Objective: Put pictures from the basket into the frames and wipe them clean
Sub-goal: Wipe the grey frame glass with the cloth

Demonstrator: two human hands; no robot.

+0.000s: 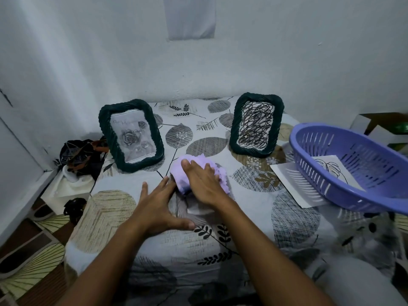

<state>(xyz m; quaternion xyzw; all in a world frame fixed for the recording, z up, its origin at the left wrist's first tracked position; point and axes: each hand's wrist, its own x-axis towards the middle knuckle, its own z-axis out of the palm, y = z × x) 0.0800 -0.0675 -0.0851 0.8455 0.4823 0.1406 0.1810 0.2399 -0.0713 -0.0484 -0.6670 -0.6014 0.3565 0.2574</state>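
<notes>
Both forearms are showing bare, with no sleeve covering them. The left hand [159,208] and right hand [202,184] are wearing nothing.

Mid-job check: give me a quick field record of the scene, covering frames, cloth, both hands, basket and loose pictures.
left frame: upright, holds a rose picture
right frame: upright, holds a scribble drawing
cloth: purple, on the bedspread between the frames
right hand: flat on the cloth, fingers straight
left hand: flat on the bedspread, touching the cloth's edge
basket: purple, tilted, at right, one line drawing inside
loose sheet: partly under the basket
</notes>
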